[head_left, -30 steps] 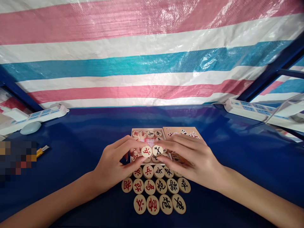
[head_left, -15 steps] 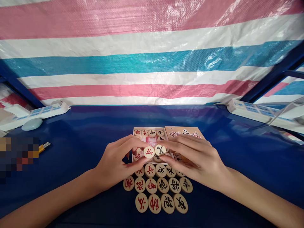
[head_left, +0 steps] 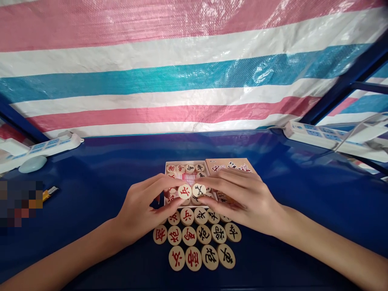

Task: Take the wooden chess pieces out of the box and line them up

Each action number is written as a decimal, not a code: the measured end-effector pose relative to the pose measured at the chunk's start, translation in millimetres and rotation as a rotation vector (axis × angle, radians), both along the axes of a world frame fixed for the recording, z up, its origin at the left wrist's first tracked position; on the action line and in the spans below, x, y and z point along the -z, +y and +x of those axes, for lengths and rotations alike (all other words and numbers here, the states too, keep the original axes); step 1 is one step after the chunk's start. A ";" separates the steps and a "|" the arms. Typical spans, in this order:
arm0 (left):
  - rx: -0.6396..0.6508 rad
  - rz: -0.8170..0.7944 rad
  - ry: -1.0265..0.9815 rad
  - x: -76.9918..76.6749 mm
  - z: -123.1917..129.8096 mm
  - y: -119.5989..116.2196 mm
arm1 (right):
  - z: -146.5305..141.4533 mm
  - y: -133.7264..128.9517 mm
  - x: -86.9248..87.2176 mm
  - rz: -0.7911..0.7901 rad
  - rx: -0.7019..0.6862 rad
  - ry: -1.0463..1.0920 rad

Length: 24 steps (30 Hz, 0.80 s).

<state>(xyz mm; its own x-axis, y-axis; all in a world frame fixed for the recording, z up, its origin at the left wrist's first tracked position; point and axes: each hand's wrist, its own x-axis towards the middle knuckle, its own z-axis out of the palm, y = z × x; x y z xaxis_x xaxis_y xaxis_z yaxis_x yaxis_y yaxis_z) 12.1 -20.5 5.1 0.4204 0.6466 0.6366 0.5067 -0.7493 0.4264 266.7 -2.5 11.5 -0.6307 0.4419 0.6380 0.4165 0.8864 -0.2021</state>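
Between thumb and forefinger, my left hand (head_left: pixel 148 200) pinches a red-marked Chinese chess piece (head_left: pixel 184 191). My right hand (head_left: pixel 245 198) pinches a black-marked Chinese chess piece (head_left: pixel 199 190) close beside it. Both pieces are held upright, faces toward me, over the near side of an open white box (head_left: pixel 166 166). Round pieces line the inside of that box, around a folded sheet with red lines (head_left: pixel 189 178). The box lid (head_left: pixel 226 163), printed with Chinese characters, lies to the right, partly hidden by my right hand. Several wooden pieces (head_left: pixel 193 258) lie in rows nearer me.
Power strips stand at the left (head_left: pixel 57 142) and right (head_left: pixel 315 135) of the blue table (head_left: pixel 121 153). A pale mouse-shaped object (head_left: pixel 32 164) and a yellow cutter (head_left: pixel 50 193) lie at the left, by a blurred-out patch. A striped sheet (head_left: pixel 182 72) hangs behind.
The whole view has shifted slightly, so things appear a little farther left. Both hands keep their pinch on the same two pieces, which stay side by side above the box.
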 end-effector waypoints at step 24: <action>0.000 0.011 -0.006 2.0 -2.1 2.0 | -0.9 -0.5 -1.2 0.040 -0.018 0.001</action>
<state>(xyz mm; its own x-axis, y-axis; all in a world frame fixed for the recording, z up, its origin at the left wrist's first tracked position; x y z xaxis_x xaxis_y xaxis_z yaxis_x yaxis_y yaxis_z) 10.0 -18.5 3.1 0.4167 0.6393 0.6463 0.5042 -0.7541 0.4209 265.8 -3.0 12.7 -0.6375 0.4043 0.6558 0.4001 0.9012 -0.1666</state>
